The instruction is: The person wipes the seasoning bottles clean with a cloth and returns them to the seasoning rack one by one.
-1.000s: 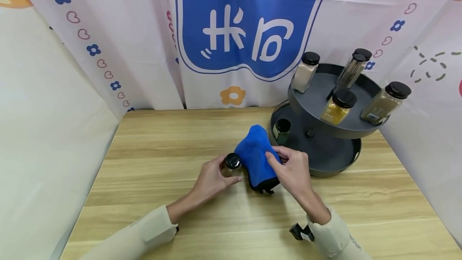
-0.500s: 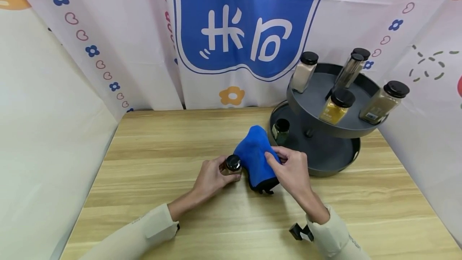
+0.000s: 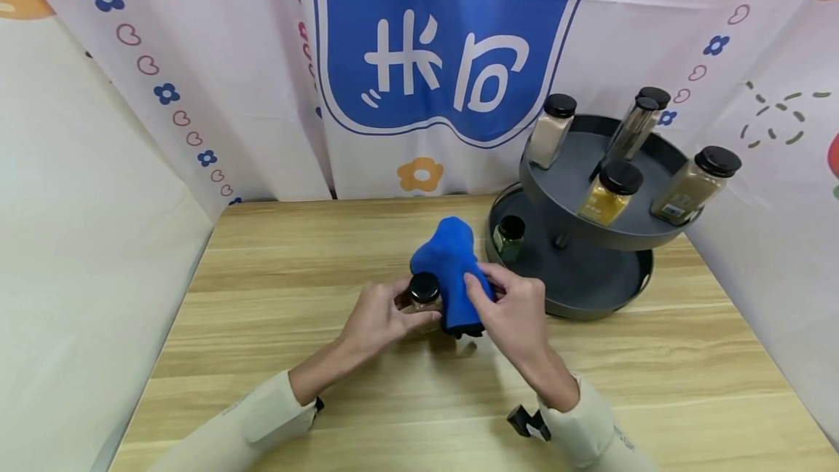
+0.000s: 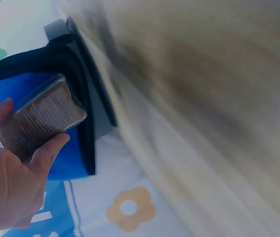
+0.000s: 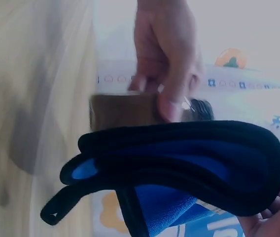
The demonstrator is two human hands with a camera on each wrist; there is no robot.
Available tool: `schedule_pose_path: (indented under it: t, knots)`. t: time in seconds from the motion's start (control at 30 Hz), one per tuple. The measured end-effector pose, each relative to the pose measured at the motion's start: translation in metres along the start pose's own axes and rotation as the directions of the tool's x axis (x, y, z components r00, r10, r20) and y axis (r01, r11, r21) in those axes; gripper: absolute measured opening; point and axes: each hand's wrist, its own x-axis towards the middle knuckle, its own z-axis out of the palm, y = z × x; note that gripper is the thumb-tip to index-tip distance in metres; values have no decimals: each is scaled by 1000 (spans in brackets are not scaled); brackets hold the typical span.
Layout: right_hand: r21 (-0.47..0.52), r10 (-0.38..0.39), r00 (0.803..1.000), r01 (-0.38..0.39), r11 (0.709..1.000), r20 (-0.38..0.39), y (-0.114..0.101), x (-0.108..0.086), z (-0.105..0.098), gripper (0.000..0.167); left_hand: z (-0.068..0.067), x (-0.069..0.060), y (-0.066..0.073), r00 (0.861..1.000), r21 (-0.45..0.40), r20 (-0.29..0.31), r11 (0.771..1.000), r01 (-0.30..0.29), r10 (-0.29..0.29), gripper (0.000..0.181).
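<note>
My left hand (image 3: 373, 317) grips a glass spice jar (image 3: 425, 303) with a black lid and brown contents, upright above the wooden table. Printed text shows on the side of the jar (image 4: 46, 116) in the left wrist view. Between thumb and fingers, my right hand (image 3: 518, 315) pinches a folded blue cloth (image 3: 452, 261) with black edging. That cloth lies against the jar's right side. A hanging loop at one corner of the cloth (image 5: 179, 153) appears in the right wrist view, where it partly covers the jar (image 5: 122, 112).
A dark two-tier round rack (image 3: 590, 304) stands at the right. Its upper tier holds several black-lidded jars, among them a yellow one (image 3: 604, 202). One small green jar (image 3: 509, 239) sits on the lower tier. A printed curtain (image 3: 275, 93) hangs behind the table (image 3: 295, 261).
My right hand has moved left with the blue cloth, bringing it up against the jar. The left hand has barely shifted and still holds the jar.
</note>
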Motion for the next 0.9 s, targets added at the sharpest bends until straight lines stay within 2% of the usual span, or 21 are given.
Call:
schedule_pose_path:
  t: [0.1,0.23,0.3,0.4,0.5,0.57,0.6,0.67,0.73,0.8,0.83,0.9]
  knots:
    - [-26,-1,999,3,1000,47,0,-4,9,15,-4,2,7,1000,29,0,999,-17,18,45]
    - [-95,95,983,-81,992,159,4,-9,16,10,-10,4,18,1000,25,-6,999,-26,26,39]
    - [-90,135,974,-120,989,183,4,-9,16,9,-12,4,22,999,24,-5,999,-39,39,37]
    - [-6,150,981,-150,989,121,-1,-6,12,10,-13,4,24,998,37,17,998,-56,56,41]
    - [112,111,994,-108,988,-16,-7,-4,8,12,-12,4,22,997,68,39,996,-63,60,44]
    - [123,84,995,-76,989,-59,-10,-3,8,14,-11,3,21,997,81,40,995,-62,59,45]
    - [106,82,995,-77,991,-49,-10,-3,8,14,-11,3,21,998,87,36,994,-63,60,44]
    - [33,108,994,-109,993,22,-8,-4,12,13,-12,4,22,997,89,19,993,-72,70,44]
    - [-37,163,979,-160,986,122,-4,-5,16,12,-14,4,24,997,81,0,994,-76,76,43]
    - [-63,204,963,-196,979,177,-2,-5,19,11,-16,5,25,996,85,-16,993,-82,83,41]
    - [-47,215,961,-210,977,173,-2,-5,19,10,-17,5,25,996,88,-18,993,-84,86,40]
    - [38,202,973,-207,978,108,-4,-4,17,10,-18,5,24,996,102,-11,991,-85,87,39]
